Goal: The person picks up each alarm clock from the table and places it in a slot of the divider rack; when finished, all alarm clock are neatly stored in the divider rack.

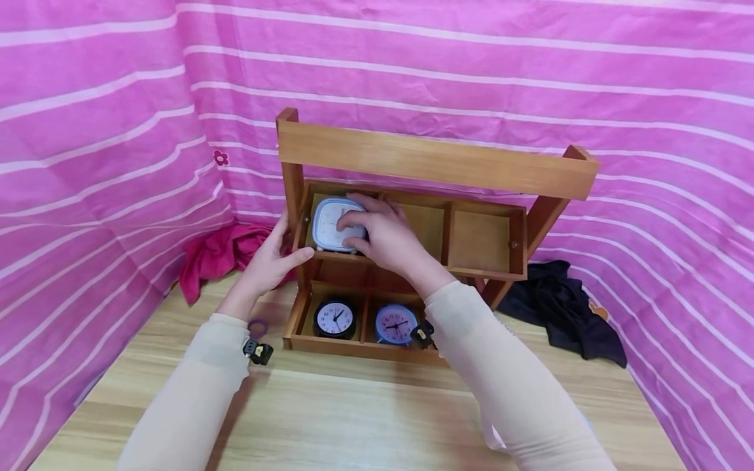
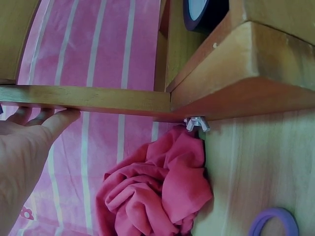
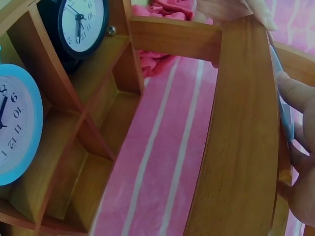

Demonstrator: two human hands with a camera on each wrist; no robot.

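A light blue, rounded-square alarm clock [image 1: 331, 224] stands in the upper left compartment of a wooden two-tier shelf [image 1: 436, 160]. My right hand [image 1: 383, 234] holds it by its right part, with the thumb low and a bent finger across the face. In the right wrist view, only the clock's thin edge [image 3: 284, 101] shows beside the fingers. My left hand [image 1: 272, 258] rests against the shelf's left side, thumb on the upper tier's front edge. Its straight fingers [image 2: 61, 120] touch the side post [image 2: 123, 101] in the left wrist view; their tips are partly hidden.
A round black clock [image 1: 334, 318] and a round blue clock [image 1: 396, 324] stand in the lower tier. Crumpled red cloth [image 1: 215, 255] lies left of the shelf, black cloth [image 1: 559, 307] to its right. A purple ring [image 2: 273, 221] lies on the wooden table [image 1: 330, 412]. Pink striped fabric [image 1: 412, 78] hangs behind.
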